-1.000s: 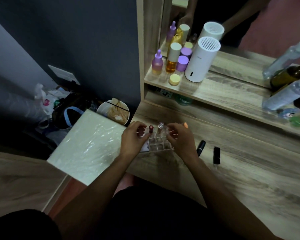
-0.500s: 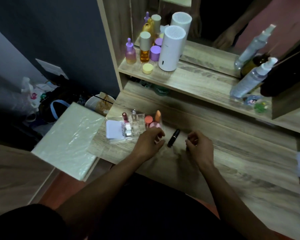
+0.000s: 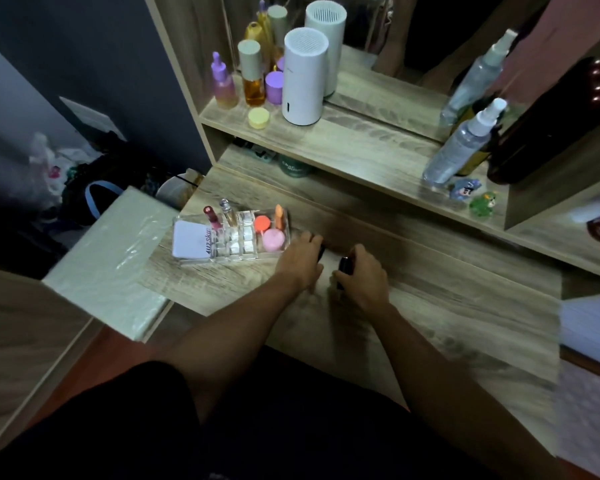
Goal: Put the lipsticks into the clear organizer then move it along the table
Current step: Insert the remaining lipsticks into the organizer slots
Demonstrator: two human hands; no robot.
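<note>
Dim bedroom corner, wood-grain desk point(image 3: 430, 306) with a raised shelf point(image 3: 361, 147) and mirror behind it. At far left a plastic-wrapped pale board point(image 3: 111, 261) leans over the desk edge. Just right of it the clear organizer point(image 3: 229, 237) sits near the desk's left end: a white compact point(image 3: 191, 240) lies in its left bay, a red-capped lip tube point(image 3: 210, 218) and a clear-capped tube point(image 3: 226, 211) stand upright in the rear slots, and an orange jar point(image 3: 262, 223), an orange-tipped stick point(image 3: 278, 216) and a pink round pot point(image 3: 273, 239) fill the right bay. Half a second ago both hands were short of the two loose black lipsticks; a second ago they were on the organizer itself. Now the left hand point(image 3: 300, 263) has come down just right of the organizer, fingers curled over a dark lipstick point(image 3: 321, 251) of which only a sliver shows; whether it is truly pinched or merely covered, cannot tell. Right hand point(image 3: 361, 275) has closed round the second black lipstick point(image 3: 343, 268), fingers wrapped narrow about its barrel, tube near upright, base close to the desk. Motion blur on both. Judgement: loading stage is resuming with the last two loose pieces; front grid slots look free. Organizer not yet due for its slide along the desk.
</note>
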